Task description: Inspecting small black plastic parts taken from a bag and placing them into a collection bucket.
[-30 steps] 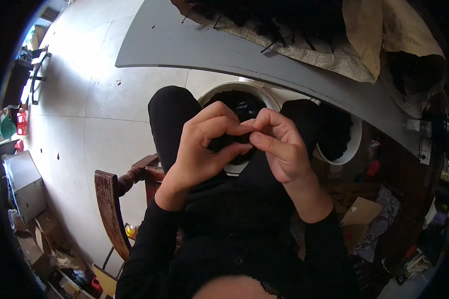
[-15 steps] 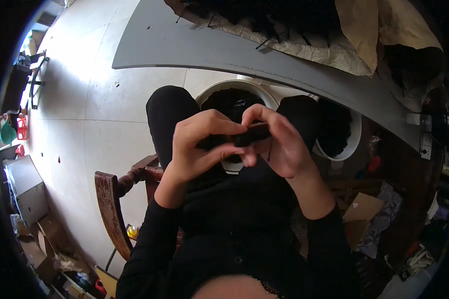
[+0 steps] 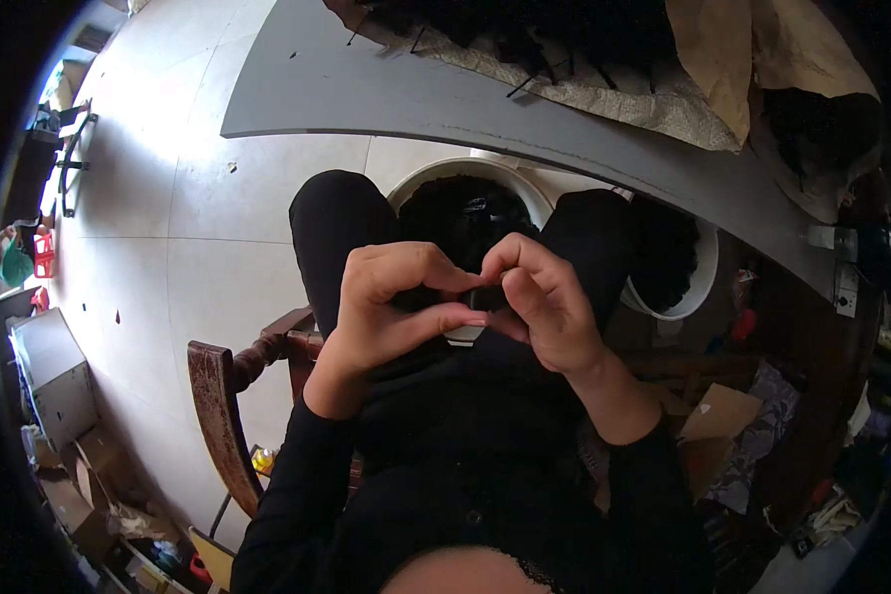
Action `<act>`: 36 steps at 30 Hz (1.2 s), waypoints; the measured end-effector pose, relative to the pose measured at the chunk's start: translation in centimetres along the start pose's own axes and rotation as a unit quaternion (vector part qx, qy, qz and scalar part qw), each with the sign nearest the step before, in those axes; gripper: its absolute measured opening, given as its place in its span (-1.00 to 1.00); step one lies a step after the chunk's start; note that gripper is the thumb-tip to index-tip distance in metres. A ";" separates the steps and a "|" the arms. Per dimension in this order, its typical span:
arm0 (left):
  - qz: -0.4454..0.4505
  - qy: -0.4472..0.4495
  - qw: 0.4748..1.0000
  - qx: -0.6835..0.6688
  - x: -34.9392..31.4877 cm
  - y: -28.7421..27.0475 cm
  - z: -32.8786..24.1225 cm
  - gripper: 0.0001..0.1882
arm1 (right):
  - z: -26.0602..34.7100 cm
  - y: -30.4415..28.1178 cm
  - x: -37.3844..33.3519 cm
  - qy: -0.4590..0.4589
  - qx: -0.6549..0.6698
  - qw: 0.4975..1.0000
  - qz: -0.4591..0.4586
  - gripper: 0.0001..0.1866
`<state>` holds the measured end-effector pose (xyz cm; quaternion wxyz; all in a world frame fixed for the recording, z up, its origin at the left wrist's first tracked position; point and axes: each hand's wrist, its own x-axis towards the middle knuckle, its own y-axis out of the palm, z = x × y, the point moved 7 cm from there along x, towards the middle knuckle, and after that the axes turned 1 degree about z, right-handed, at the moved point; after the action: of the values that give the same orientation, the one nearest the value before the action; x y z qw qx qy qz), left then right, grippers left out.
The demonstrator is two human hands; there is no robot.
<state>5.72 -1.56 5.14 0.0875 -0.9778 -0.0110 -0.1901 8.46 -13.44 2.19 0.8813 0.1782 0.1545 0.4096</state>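
My left hand (image 3: 391,307) and my right hand (image 3: 540,302) meet above my lap, fingertips pinched together on a small black part (image 3: 485,297) that is mostly hidden between them. Both arms are in black sleeves. Right beyond my hands, between my knees, stands a white bucket (image 3: 436,178) filled with dark pieces. I sit on a wooden chair (image 3: 218,396) whose worn arm shows at my left.
A second white bucket (image 3: 698,277) with dark contents stands by my right knee. A long grey board (image 3: 445,99) runs across the tiled floor ahead, with cloth and brown paper (image 3: 723,49) beyond it. Cardboard boxes (image 3: 723,411) and clutter lie to the right; a grey cabinet (image 3: 49,371) stands left.
Half a second ago the black part lay lengthwise between both hands; now the fingers have closed round it and it is nearly hidden. The hands stay over the bucket.
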 end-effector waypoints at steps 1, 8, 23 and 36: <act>0.000 0.001 1.000 -0.001 0.0 0.0 -0.1 -0.65 | 0.0 -0.1 -0.1 0.000 -0.001 1.000 -0.001 -0.71; 0.018 -0.032 0.999 -0.012 -0.1 0.1 0.1 -0.66 | -0.3 -0.2 -0.5 0.035 -0.009 0.999 -0.001 -0.54; 0.164 0.041 0.982 -0.089 -0.4 1.0 -0.9 -0.76 | 0.3 2.3 -1.2 0.064 -0.211 0.944 0.244 -0.64; -0.104 -0.168 0.867 -0.457 -1.5 -0.5 5.2 -0.77 | 6.7 -6.9 9.2 -0.238 -0.734 0.594 -0.227 -0.78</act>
<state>6.26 -0.11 -0.06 -0.3929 -0.9186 -0.0394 -0.0150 21.56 -11.67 3.89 0.7842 -0.4783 -0.3785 0.1144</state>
